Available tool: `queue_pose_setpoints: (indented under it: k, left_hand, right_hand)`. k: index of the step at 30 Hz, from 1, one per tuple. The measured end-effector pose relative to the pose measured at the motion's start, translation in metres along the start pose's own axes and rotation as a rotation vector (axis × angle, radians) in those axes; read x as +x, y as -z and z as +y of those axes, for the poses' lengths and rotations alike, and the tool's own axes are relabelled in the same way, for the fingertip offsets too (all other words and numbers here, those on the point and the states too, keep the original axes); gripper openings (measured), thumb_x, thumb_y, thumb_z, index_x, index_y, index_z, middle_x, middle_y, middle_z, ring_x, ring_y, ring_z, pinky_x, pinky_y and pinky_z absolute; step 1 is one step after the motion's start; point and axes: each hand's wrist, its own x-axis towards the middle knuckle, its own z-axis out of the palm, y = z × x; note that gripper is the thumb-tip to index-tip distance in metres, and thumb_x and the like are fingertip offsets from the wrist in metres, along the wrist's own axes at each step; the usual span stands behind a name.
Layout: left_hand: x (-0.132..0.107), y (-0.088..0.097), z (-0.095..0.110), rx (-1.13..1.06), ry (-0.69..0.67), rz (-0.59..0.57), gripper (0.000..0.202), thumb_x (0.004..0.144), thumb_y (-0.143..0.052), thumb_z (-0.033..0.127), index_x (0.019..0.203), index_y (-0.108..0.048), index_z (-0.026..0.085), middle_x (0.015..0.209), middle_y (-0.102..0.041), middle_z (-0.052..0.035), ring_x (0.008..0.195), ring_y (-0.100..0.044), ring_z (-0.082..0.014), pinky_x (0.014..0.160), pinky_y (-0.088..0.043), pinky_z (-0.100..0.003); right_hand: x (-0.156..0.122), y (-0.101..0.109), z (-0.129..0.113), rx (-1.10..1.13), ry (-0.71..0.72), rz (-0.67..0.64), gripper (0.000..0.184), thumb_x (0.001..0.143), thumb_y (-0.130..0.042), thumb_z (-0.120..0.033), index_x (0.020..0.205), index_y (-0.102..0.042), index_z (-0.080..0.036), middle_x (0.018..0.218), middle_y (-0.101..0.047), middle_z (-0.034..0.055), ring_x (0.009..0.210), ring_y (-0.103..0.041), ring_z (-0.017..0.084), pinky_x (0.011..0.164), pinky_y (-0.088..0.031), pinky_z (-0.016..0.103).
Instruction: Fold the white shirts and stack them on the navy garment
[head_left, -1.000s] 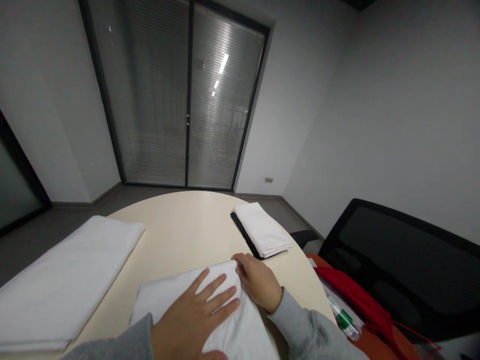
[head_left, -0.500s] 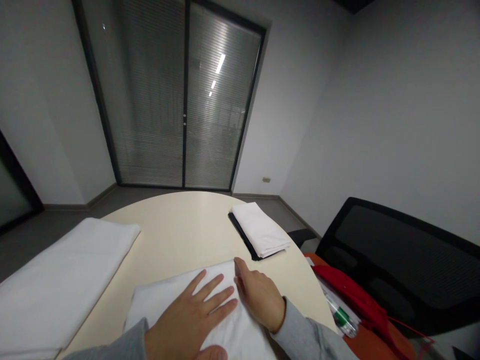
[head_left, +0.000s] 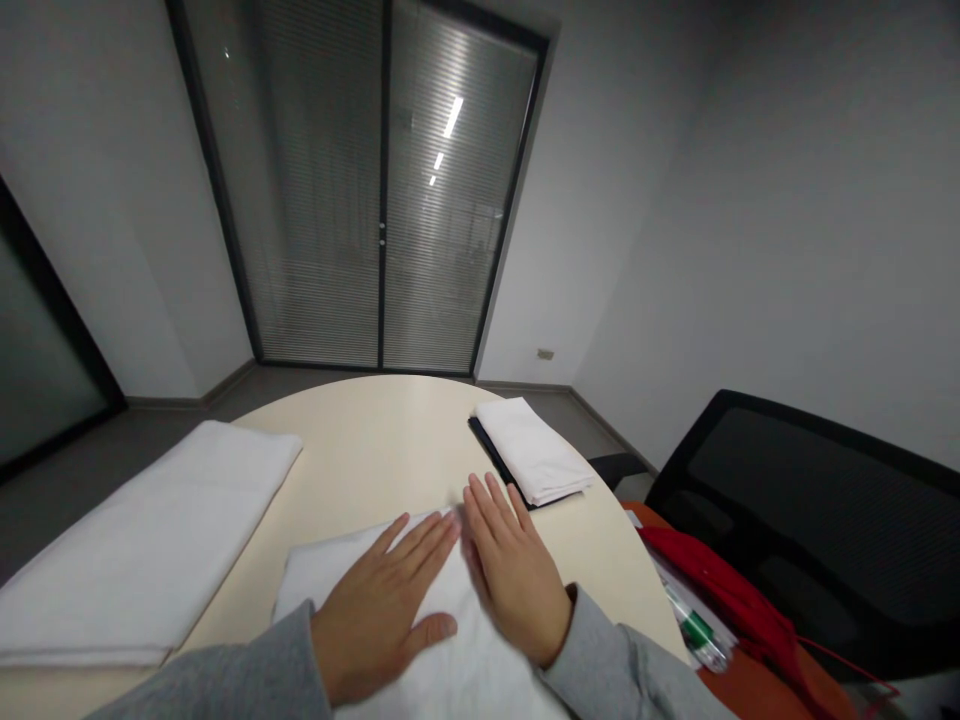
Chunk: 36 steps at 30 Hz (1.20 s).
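Observation:
A folded white cloth (head_left: 330,565) lies on the round cream table (head_left: 375,450) right in front of me. My left hand (head_left: 382,605) rests flat on top of it, fingers stretched out and held together. My right hand (head_left: 510,570) lies flat along the cloth's right edge, fingers extended toward the far side. Neither hand grips anything. Grey sleeves cover both my forearms.
A large folded white sheet (head_left: 150,540) covers the table's left side. A smaller folded white cloth (head_left: 536,450) sits on a dark item at the far right edge. A black mesh chair (head_left: 810,530) stands on the right, with red fabric (head_left: 712,590) and a green-capped pen (head_left: 694,630) beside it.
My right hand has opened from a curled hold on the cloth's corner to lying flat. My left hand's fingers have closed together. The view shifted slightly.

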Motion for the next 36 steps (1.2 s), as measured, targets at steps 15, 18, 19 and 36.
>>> queue_pose_setpoints:
  k: [15,18,19,36]
  left_hand:
    - [0.000,0.000,-0.026,0.098,0.078,0.124,0.067,0.107,-0.034,0.063,0.164,-0.033,0.029,0.167,-0.040,-0.0052,0.155,-0.034,-0.0270,0.129,-0.021,-0.051]
    - [-0.001,0.000,-0.037,0.112,0.153,0.122,0.062,0.107,-0.034,0.064,0.162,-0.038,0.034,0.167,-0.038,-0.0039,0.155,-0.033,-0.0295,0.127,-0.021,-0.055]
    - [-0.002,0.001,-0.040,0.116,0.172,0.118,0.061,0.107,-0.034,0.063,0.161,-0.038,0.036,0.168,-0.037,-0.0035,0.156,-0.032,-0.0303,0.126,-0.021,-0.056]
    - [-0.001,0.006,-0.039,0.122,0.245,0.039,0.065,0.106,-0.032,0.066,0.163,-0.037,0.034,0.169,-0.034,-0.0053,0.157,-0.027,-0.0337,0.125,-0.019,-0.061]
  right_hand:
    - [-0.004,-0.017,-0.006,0.128,0.002,-0.156,0.072,0.104,-0.051,-0.047,0.159,-0.036,-0.003,0.166,-0.029,0.0238,0.157,-0.025,0.035,0.128,-0.026,0.058]
    - [-0.004,-0.016,-0.007,0.112,-0.018,-0.175,0.074,0.104,-0.048,-0.049,0.159,-0.036,0.000,0.166,-0.028,0.0244,0.157,-0.025,0.036,0.127,-0.026,0.057]
    - [-0.004,-0.015,-0.008,0.107,-0.022,-0.186,0.075,0.104,-0.048,-0.049,0.158,-0.036,0.001,0.166,-0.028,0.0247,0.157,-0.025,0.036,0.127,-0.026,0.057]
    - [-0.003,-0.012,-0.004,0.169,-0.120,-0.283,0.073,0.105,-0.047,-0.047,0.162,-0.029,-0.005,0.170,-0.021,0.0185,0.159,-0.020,0.032,0.129,-0.024,0.053]
